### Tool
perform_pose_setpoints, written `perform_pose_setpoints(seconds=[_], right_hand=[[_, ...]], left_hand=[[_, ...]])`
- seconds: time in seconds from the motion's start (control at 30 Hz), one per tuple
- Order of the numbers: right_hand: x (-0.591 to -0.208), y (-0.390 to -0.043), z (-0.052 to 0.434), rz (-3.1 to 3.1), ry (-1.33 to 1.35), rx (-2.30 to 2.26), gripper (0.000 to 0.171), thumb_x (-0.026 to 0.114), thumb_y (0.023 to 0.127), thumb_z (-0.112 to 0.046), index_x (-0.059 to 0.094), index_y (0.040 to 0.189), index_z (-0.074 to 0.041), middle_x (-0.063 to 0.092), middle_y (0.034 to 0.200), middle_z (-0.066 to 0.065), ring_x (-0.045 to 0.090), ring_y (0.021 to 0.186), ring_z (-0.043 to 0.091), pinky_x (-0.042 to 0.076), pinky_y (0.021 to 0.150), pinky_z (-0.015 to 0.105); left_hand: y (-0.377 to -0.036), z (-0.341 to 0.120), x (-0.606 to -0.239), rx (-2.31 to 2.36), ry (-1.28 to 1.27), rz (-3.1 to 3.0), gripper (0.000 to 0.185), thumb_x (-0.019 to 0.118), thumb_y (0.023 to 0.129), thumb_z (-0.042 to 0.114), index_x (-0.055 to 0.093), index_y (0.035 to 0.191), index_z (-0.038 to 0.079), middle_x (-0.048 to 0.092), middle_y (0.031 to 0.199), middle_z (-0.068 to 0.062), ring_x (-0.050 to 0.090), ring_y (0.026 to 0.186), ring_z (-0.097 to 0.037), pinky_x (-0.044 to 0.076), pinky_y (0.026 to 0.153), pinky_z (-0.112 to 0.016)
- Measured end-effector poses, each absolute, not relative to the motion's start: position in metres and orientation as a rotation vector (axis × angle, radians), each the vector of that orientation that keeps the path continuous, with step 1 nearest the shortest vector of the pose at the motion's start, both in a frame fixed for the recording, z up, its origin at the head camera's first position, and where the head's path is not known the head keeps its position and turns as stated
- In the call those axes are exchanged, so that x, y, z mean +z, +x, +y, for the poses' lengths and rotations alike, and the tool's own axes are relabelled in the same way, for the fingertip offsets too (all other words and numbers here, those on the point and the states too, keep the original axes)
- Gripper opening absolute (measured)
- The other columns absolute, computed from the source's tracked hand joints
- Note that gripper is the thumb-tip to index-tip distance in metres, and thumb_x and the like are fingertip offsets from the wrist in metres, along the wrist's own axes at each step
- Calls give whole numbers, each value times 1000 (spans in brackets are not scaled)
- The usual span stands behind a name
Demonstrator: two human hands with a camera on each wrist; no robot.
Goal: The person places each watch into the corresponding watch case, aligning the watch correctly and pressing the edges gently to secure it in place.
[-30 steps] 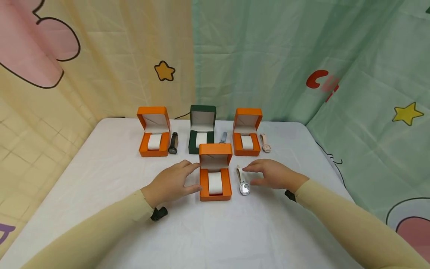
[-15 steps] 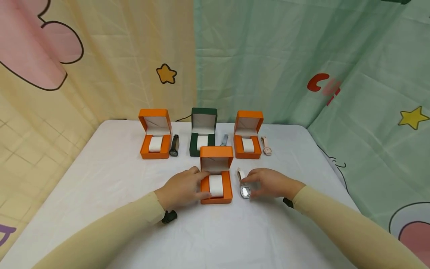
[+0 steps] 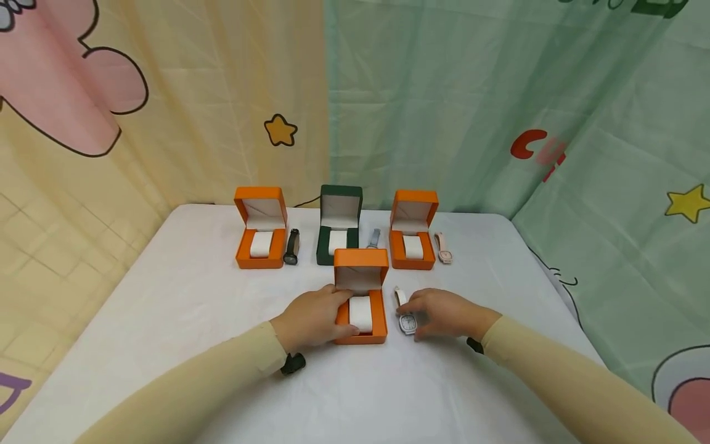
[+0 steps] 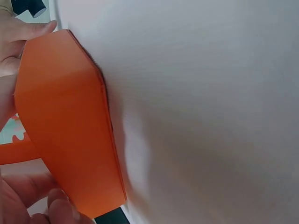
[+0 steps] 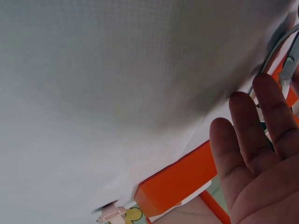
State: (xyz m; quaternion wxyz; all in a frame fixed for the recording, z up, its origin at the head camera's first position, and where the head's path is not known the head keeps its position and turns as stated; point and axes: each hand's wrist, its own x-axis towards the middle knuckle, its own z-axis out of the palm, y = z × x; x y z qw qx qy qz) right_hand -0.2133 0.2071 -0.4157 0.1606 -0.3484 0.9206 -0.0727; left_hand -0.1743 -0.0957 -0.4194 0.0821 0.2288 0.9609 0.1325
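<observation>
An open orange watch box (image 3: 360, 299) with a white cushion stands on the white table (image 3: 166, 308), nearest to me. My left hand (image 3: 333, 311) grips its left side, thumb at the front and fingers by the lid hinge. The left wrist view shows the box's orange wall (image 4: 70, 121) between my fingers (image 4: 18, 37). A silver-faced watch with a white strap (image 3: 407, 320) lies just right of the box. My right hand (image 3: 421, 314) reaches over it with fairly straight fingers (image 5: 247, 154), fingertips touching the watch (image 5: 280, 56).
Along the back stand an open orange box (image 3: 259, 237) with a black watch (image 3: 291, 246), a dark green box (image 3: 338, 231) with a grey watch (image 3: 374, 237), and another orange box (image 3: 412, 237) with a pink watch (image 3: 442, 248). Printed curtains hang behind the table.
My left hand has moved right and closed round the near box's side. My right hand has slid left onto the watch.
</observation>
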Motion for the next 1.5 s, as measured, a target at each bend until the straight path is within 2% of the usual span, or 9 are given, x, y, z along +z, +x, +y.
perform_pose_setpoints(seconds=[0.23,0.53,0.93,1.23,1.5], right_hand=[[-422,-211,207,2633,-1016,-168,49,90,85,-30,74,132,-27,72,121,-3,64,113,17,57,105,41],[-425,-210,207,2639,-1056,-180,45,88,86,-23,75,129,-29,71,116,-4,62,106,13,59,100,38],[-426,-211,206,2645,-1093,-235,42,88,85,-18,74,124,-26,69,115,-6,62,109,14,58,102,38],[-427,-210,205,2657,-1055,-230,42,87,85,-17,74,124,-27,69,115,-6,62,107,13,58,101,38],[-428,-210,203,2672,-1033,-241,41,86,86,-19,73,125,-26,68,116,-6,60,109,12,58,103,38]], left_hand=[[-174,-90,-419,403,648,2865,84,77,88,63,57,151,11,63,144,-10,63,126,-24,54,109,-44],[-175,-87,-421,466,650,2867,77,81,87,56,61,146,10,68,135,-5,65,115,-19,56,106,-41],[-180,-86,-424,559,681,2863,68,84,84,50,65,135,9,71,118,2,63,97,-14,58,95,-37],[-183,-85,-424,598,658,2834,67,85,84,48,64,134,8,70,117,1,62,96,-14,58,96,-37],[-184,-84,-420,604,646,2811,62,86,83,46,65,131,12,70,112,5,61,93,-12,57,93,-35]])
